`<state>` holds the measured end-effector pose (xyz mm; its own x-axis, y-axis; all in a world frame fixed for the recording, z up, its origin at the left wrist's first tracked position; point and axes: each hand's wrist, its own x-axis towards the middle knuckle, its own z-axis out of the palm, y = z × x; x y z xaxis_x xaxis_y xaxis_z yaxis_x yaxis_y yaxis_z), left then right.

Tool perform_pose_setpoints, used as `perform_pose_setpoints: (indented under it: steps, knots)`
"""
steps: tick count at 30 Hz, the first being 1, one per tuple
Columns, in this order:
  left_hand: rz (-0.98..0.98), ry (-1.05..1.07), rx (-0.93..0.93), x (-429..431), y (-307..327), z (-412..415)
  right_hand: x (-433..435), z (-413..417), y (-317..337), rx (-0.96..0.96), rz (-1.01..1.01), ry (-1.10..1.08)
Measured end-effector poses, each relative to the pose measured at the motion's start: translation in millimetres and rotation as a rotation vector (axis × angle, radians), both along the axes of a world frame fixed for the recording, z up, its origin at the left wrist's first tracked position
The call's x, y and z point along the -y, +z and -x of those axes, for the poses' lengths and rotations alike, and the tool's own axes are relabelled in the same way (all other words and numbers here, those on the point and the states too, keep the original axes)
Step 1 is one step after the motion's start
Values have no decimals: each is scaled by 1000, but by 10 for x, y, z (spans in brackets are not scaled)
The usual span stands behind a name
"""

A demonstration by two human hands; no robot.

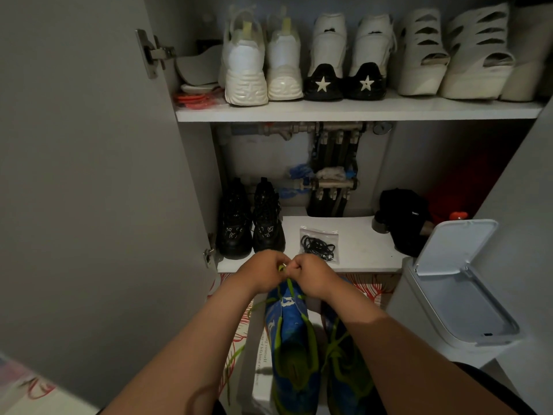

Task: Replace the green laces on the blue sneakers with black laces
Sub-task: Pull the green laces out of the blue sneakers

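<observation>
Two blue sneakers with green trim stand on a white box at the bottom centre, toes pointing away: the left sneaker (pixel 291 348) and the right sneaker (pixel 344 369). A green lace (pixel 289 284) runs up from the left sneaker's toe end. My left hand (pixel 263 272) and my right hand (pixel 312 275) meet above that toe, and both pinch the green lace. A loose lace end trails left of the shoe. The black laces (pixel 318 245) lie in a clear bag on the lower shelf, just beyond my hands.
The open cabinet door (pixel 89 175) stands at left. A white bin with its lid raised (pixel 457 280) stands at right. Black boots (pixel 250 220) and a dark item (pixel 404 218) share the lower shelf (pixel 359 262). White shoes (pixel 287 58) line the upper shelf.
</observation>
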<state>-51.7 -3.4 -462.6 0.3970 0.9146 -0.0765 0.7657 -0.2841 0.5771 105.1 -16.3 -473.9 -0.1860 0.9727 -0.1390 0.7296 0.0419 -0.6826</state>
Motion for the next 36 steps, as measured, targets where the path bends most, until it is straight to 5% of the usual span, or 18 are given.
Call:
perform_pose_setpoints:
  steps: [8, 13, 18, 21, 27, 31, 36]
  knots:
    - [38, 130, -80, 33, 115, 66, 49, 1, -62, -1, 105, 2]
    - [176, 262, 221, 41, 134, 5, 119, -23, -160, 245, 186, 105]
    - [265, 513, 446, -48, 146, 35, 118, -20, -196, 254, 161, 68]
    - [228, 470, 396, -44, 128, 64, 112, -4, -197, 248, 133, 70]
    - [-121, 115, 9, 18, 166, 76, 63, 34, -105, 153, 122, 72]
    - [-25, -54, -46, 77, 175, 23, 26, 48, -21, -2, 79, 80]
    - [-1, 49, -183, 35, 218, 91, 14, 24, -41, -178, 114, 19]
